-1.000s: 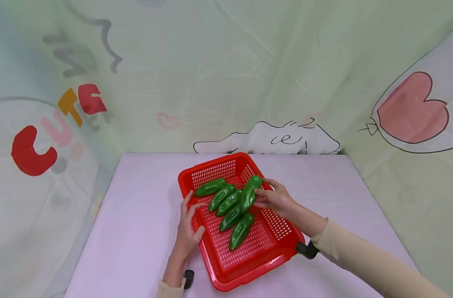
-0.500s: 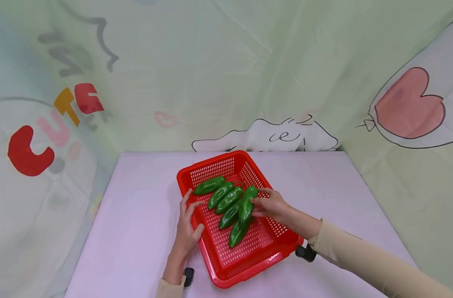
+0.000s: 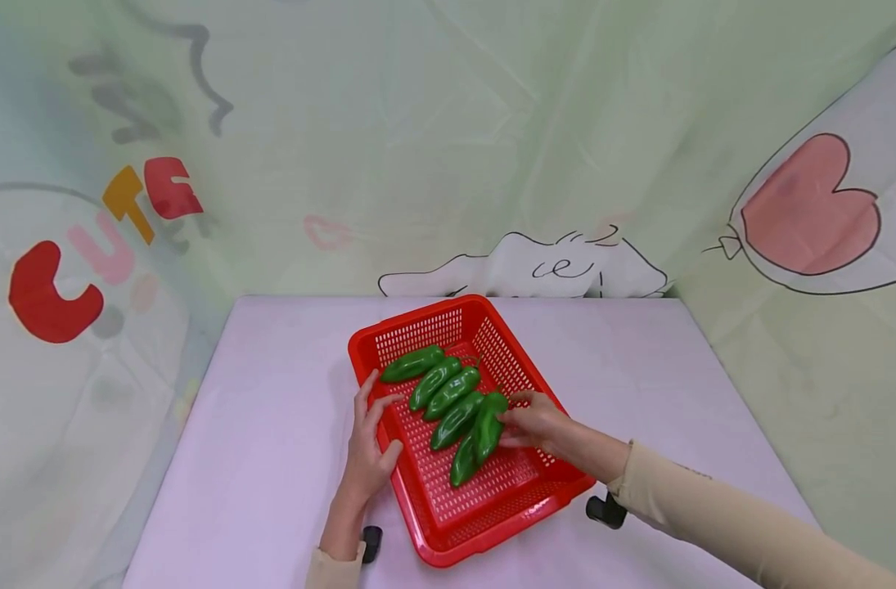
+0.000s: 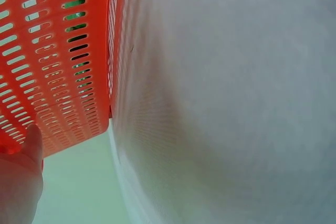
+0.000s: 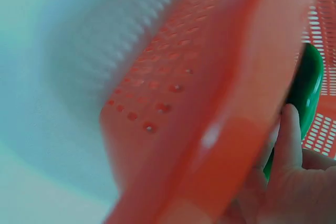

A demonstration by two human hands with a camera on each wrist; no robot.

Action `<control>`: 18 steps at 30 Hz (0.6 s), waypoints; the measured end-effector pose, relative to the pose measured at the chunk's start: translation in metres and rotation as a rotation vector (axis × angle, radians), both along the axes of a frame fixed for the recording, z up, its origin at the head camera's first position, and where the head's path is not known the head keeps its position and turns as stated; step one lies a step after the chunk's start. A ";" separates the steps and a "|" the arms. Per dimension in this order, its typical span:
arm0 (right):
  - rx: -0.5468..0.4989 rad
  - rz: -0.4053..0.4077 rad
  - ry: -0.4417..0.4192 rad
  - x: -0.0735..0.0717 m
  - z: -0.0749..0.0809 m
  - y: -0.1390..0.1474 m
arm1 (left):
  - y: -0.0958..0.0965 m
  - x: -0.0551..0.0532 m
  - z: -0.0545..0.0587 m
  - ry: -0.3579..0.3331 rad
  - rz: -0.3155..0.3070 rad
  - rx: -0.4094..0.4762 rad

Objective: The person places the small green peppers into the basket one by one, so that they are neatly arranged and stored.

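Note:
My right hand [image 3: 542,425] pinches a glossy green chili pepper [image 3: 489,427] by its right side, inside a red plastic basket [image 3: 448,552]. That pepper overlaps another green pepper [image 3: 462,465] lying below it. Several more peppers lie in a slanting row, among them a pepper [image 3: 412,364] at the upper left. My left hand [image 3: 370,450] rests at the basket's left rim, fingers spread and one reaching over the edge. In the left wrist view a fingertip [image 4: 32,142] is against the slotted outer wall. The right wrist view shows the held pepper [image 5: 307,85] partly behind the rim.
The basket stands turned at an angle on a pale lilac table [image 3: 271,409]. Printed cloth walls [image 3: 448,164] enclose the table at the back and both sides. Black wrist devices [image 3: 605,511] sit at both cuffs.
My right hand has moved down and toward the front with the pepper, from above the row to over the front-most pepper. The left hand has stayed at the rim.

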State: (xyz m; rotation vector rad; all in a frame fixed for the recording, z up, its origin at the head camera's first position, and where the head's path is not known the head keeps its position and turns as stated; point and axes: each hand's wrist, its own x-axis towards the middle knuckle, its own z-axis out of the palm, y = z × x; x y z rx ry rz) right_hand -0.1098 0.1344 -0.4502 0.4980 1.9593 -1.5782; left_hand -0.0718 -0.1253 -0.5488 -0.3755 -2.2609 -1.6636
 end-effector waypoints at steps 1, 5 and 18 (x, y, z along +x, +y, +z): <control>0.001 0.007 -0.001 0.001 -0.001 0.000 | 0.000 0.000 0.000 -0.002 0.000 -0.001; 0.019 0.036 -0.002 0.002 -0.005 -0.004 | -0.001 0.000 0.001 -0.004 -0.002 0.000; 0.063 0.071 -0.002 0.004 -0.019 -0.006 | 0.003 -0.002 0.000 0.006 0.016 0.035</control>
